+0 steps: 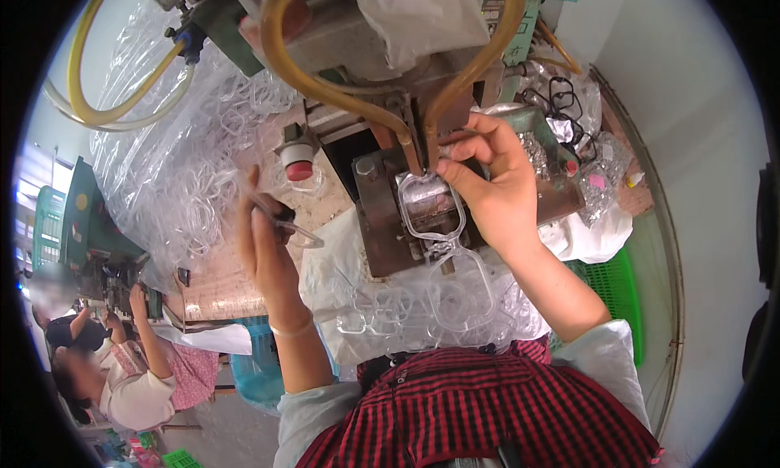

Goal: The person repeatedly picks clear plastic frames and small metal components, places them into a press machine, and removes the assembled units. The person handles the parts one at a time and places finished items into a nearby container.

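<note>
A clear plastic eyeglass frame (pixel 449 236) hangs against the front of a dark metal machine block (pixel 382 244). Its upper rim sits right under two metal tips fed by yellow hoses. My right hand (pixel 496 179) is closed in a pinch at the frame's upper corner, beside the tips; the fingertips partly hide what they grip. To the left, over the bench, my left hand (pixel 272 249) is closed on a clear plastic piece (pixel 305 236), curved like part of an eyeglass frame. Something dark shows by its fingers, too unclear to name.
Clear frames (pixel 378 309) lie on plastic sheeting below the block. A red button (pixel 299 171) stands left of the machine, near a big heap of clear frames in bags (pixel 183 175). Yellow hoses (pixel 325 98) arch overhead. Dark frames (pixel 561 98) lie far right. Two people sit at left.
</note>
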`<action>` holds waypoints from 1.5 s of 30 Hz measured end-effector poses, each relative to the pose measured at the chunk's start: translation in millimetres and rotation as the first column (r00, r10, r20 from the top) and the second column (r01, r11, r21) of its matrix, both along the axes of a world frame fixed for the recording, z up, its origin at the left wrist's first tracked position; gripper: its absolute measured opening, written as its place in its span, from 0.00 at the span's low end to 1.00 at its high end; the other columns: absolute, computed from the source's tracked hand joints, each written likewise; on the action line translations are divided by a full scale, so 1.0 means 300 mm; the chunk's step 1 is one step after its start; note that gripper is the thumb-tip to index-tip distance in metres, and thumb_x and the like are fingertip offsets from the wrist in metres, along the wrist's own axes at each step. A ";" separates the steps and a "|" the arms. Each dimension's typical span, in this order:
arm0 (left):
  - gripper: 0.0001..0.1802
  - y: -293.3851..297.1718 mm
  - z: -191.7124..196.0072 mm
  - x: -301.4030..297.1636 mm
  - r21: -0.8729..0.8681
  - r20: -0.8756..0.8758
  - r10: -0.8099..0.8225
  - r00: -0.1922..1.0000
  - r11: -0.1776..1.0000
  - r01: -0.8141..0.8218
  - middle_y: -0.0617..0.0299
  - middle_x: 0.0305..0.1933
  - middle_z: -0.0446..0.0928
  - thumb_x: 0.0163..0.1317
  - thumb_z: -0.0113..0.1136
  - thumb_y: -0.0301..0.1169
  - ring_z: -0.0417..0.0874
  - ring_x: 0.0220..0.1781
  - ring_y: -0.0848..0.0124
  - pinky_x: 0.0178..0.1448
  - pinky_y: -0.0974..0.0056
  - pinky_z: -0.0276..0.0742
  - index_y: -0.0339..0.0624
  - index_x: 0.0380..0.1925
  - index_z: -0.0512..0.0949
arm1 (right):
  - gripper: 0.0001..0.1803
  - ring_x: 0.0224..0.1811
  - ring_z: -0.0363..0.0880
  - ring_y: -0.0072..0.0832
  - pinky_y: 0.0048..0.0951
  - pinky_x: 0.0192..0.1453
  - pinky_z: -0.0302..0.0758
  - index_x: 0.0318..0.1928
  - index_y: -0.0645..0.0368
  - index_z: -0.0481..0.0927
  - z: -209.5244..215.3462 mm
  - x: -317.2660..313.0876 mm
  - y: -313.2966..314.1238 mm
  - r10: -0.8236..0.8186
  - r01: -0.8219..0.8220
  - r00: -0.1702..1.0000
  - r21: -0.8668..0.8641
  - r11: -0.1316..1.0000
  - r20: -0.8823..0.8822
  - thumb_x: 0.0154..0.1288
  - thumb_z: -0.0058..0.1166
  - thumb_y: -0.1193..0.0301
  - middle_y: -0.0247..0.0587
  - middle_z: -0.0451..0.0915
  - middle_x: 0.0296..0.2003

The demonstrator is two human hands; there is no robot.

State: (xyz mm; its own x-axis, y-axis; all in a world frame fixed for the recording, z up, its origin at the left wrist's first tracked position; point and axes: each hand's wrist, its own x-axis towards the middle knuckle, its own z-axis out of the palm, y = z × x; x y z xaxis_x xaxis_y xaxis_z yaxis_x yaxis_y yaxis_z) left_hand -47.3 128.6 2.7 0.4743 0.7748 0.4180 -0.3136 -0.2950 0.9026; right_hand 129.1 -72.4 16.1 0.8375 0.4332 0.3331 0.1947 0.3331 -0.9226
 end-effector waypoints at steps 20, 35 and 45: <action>0.19 -0.263 0.041 0.197 0.969 -0.077 -0.301 0.951 0.203 0.143 0.62 0.53 0.84 0.52 0.72 0.27 0.80 0.41 0.66 0.51 0.57 0.84 0.54 0.47 0.87 | 0.19 0.61 0.77 0.32 0.32 0.66 0.71 0.63 0.68 0.74 -0.111 0.093 -0.203 -0.328 0.373 0.918 -0.202 0.906 0.224 0.77 0.50 0.74 0.49 0.80 0.57; 0.20 -0.291 0.022 0.157 0.918 -0.158 -0.271 0.949 0.314 0.243 0.57 0.57 0.82 0.47 0.74 0.29 0.82 0.57 0.57 0.63 0.48 0.80 0.53 0.45 0.89 | 0.11 0.47 0.81 0.49 0.47 0.50 0.79 0.39 0.60 0.82 -0.209 0.148 -0.366 -0.024 0.765 0.618 -0.594 0.249 0.786 0.57 0.66 0.69 0.48 0.83 0.42; 0.11 -0.104 0.067 -0.098 0.587 0.225 0.394 0.891 0.675 -0.447 0.53 0.52 0.83 0.66 0.62 0.21 0.82 0.55 0.56 0.63 0.57 0.76 0.39 0.47 0.84 | 0.06 0.38 0.85 0.46 0.41 0.44 0.79 0.43 0.62 0.80 -0.199 0.136 -0.329 -0.303 0.610 0.778 -0.544 0.576 0.551 0.67 0.59 0.76 0.50 0.85 0.37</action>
State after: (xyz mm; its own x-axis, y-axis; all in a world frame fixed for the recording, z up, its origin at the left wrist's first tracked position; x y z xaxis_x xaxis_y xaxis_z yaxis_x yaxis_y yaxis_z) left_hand -76.9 97.3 22.7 0.1099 0.4491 0.8867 -0.0758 -0.8857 0.4580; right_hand 170.1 -171.1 -43.5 0.8646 0.2489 0.4364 0.4953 -0.5680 -0.6573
